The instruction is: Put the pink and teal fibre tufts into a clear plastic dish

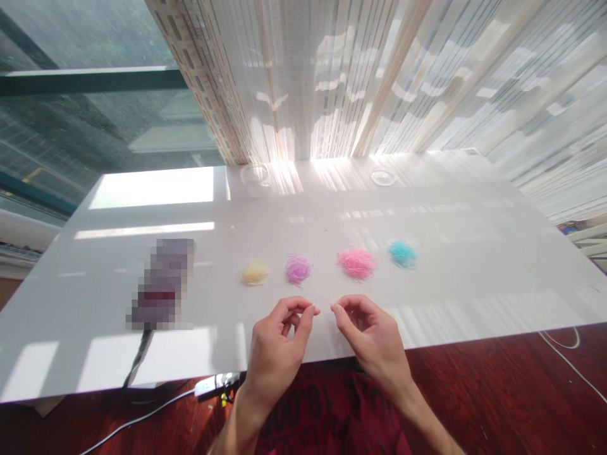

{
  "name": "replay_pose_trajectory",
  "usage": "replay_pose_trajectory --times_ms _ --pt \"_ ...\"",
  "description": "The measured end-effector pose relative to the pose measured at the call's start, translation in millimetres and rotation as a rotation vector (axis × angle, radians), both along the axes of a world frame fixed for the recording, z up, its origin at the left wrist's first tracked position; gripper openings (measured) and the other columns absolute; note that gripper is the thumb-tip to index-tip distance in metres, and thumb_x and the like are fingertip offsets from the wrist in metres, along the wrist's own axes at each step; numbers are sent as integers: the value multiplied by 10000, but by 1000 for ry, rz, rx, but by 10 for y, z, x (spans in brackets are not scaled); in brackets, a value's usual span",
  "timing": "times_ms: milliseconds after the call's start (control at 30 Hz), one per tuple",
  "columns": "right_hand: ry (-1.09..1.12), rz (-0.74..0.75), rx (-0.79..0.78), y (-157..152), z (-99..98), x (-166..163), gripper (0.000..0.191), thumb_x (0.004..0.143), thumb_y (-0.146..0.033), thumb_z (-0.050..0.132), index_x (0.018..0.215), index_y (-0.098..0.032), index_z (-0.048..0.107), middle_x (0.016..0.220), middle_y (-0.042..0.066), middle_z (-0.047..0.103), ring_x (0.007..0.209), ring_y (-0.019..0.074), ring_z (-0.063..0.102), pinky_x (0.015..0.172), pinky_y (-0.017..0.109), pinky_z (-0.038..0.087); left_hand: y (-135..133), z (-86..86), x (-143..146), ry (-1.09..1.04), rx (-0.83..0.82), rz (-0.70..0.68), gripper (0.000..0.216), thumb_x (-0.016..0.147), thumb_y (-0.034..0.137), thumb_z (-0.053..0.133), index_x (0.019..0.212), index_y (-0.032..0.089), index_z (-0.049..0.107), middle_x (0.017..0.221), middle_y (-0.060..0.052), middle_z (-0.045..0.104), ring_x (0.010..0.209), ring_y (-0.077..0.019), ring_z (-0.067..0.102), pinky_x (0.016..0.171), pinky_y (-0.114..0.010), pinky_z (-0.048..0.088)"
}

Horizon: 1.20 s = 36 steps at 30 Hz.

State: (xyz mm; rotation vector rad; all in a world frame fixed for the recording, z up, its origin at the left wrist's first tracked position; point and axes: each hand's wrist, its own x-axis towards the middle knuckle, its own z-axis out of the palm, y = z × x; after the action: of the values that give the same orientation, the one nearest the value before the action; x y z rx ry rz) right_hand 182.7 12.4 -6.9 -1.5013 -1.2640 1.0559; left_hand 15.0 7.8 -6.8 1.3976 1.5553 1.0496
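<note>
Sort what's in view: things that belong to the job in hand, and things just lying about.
Likely the job's, beyond the left hand and right hand:
yellow pile
purple pile
pink pile
teal pile

Probably just lying about:
pixelated object
power strip
left clear dish and right clear dish, though these may belong

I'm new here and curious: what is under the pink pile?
The pink pile lies on the white table, visible around its edges. Anything directly beneath is covered and cannot be seen.
</note>
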Motion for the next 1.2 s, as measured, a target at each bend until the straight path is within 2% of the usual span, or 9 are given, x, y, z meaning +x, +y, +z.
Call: replay_pose_trajectory --times_ms 133,267,367,467,567,667,1000,1133,1200 --pt "-115 -47 96 21 0 86 278 938 -472 671 843 -215 717 731 17 698 616 155 600 588 272 524 18 -4 -4 47 22 -14 185 974 405 650 987 227 696 903 -36 819 758 -150 735 658 -233 561" --pt "-368 -198 278 171 4 289 209 977 -413 625 907 -232 700 804 22 689 643 165 562 642 313 512 179 62 89 76 113 -25 134 984 363 638 985 239 688 908 -7 813 698 -118 683 676 -222 542" --pt "-459 -256 389 349 -32 428 201 1005 -391 573 958 -224 675 946 76 703 773 205 597 670 343 515 387 126 243 74 166 -69 102 980 321 631 987 238 691 899 4 807 658 -108 656 693 -224 545" --pt "-500 -228 448 501 -111 496 201 1008 -383 556 966 -221 667 1049 114 705 945 254 618 722 377 533 588 158 412 90 169 -147 122 984 320 619 1025 233 695 904 -9 799 696 -128 690 719 -242 561" --pt "-498 -198 436 577 -205 505 214 1004 -392 560 960 -217 676 1091 125 708 1038 277 625 804 424 549 728 156 532 129 149 -191 135 988 322 611 1042 226 690 897 -24 788 716 -151 715 721 -260 570" --pt "-457 -241 409 588 -266 491 226 1005 -402 570 973 -215 692 1126 132 709 1090 281 630 833 430 559 802 150 584 166 140 -206 103 986 293 608 1022 225 676 893 -25 783 736 -165 729 735 -273 572" --pt "-376 -295 381 608 -254 497 193 1004 -333 552 1019 -212 701 1054 109 723 975 243 662 785 380 578 951 203 673 276 83 -250 65 965 289 653 995 231 652 859 -12 784 775 -188 747 714 -272 539" --pt "-352 -284 345 592 -234 506 214 1019 -340 533 1031 -204 698 1044 100 730 888 218 677 792 375 588 897 271 620 300 75 -243 131 991 329 613 923 225 655 795 -8 774 718 -176 730 665 -256 515" --pt "-358 -273 353 585 -238 502 240 1032 -355 521 1067 -196 698 1083 112 734 918 226 689 819 393 596 792 302 546 292 81 -238 181 1024 343 551 944 223 661 765 6 768 648 -151 704 632 -242 499"
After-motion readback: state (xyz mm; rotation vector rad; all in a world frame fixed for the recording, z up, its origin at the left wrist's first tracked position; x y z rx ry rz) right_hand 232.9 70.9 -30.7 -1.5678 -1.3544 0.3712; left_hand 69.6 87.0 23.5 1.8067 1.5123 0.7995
